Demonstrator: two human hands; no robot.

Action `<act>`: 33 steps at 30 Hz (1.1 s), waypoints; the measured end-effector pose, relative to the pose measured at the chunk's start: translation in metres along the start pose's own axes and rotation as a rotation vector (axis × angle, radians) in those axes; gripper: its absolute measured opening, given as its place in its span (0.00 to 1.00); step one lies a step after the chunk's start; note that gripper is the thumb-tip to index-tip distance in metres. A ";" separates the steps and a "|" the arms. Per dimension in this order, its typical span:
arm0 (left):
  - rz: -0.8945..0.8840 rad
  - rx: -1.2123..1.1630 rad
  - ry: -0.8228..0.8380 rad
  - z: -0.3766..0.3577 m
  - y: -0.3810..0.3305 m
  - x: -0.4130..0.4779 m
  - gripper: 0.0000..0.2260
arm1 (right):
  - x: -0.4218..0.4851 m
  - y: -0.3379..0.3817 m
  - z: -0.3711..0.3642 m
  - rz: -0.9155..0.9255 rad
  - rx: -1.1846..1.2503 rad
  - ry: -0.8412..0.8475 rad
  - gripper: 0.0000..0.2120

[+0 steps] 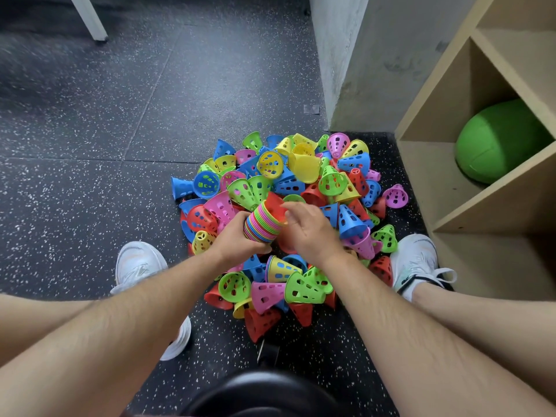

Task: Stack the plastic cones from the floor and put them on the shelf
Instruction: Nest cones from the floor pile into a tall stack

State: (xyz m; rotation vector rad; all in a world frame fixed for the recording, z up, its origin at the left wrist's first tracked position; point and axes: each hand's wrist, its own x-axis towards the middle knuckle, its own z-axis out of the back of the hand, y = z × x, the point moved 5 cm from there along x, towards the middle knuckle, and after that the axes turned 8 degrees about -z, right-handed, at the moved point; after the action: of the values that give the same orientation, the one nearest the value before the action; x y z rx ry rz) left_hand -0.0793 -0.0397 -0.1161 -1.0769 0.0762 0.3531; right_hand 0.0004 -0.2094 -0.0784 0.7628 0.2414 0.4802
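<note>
A pile of small perforated plastic cones [304,173] in red, blue, green, yellow and pink lies on the dark speckled floor between my feet. My left hand [233,236] grips a stack of nested cones [261,225], held tilted above the pile. A red cone [275,207] sits on the stack's top end, and my right hand [310,228] pinches it there with thumb and fingers. The wooden shelf [469,188] stands to the right of the pile.
A green ball [496,142] fills one shelf compartment. A grey wall corner [346,70] rises behind the pile. My white shoes [416,260] flank the cones, a black stool seat [258,395] is under me, and a white leg [88,18] stands far left.
</note>
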 end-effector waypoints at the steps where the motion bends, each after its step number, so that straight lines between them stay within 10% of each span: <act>1: 0.004 -0.002 0.003 -0.001 -0.001 -0.001 0.32 | -0.004 0.001 -0.004 0.017 -0.003 0.063 0.16; 16: -0.017 -0.020 0.071 -0.021 -0.005 0.000 0.35 | -0.028 -0.084 0.010 -0.466 -0.300 -0.044 0.23; 28: -0.007 0.020 0.081 -0.036 0.002 0.004 0.33 | -0.020 -0.083 -0.010 -0.476 -0.436 0.102 0.08; 33: 0.001 -0.014 0.066 -0.032 0.001 0.006 0.33 | -0.009 -0.067 0.006 -0.303 -0.342 -0.199 0.14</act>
State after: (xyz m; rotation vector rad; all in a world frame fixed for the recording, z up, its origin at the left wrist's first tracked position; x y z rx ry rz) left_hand -0.0709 -0.0660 -0.1340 -1.1030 0.1334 0.3190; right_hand 0.0169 -0.2596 -0.1212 0.4248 0.0824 0.1488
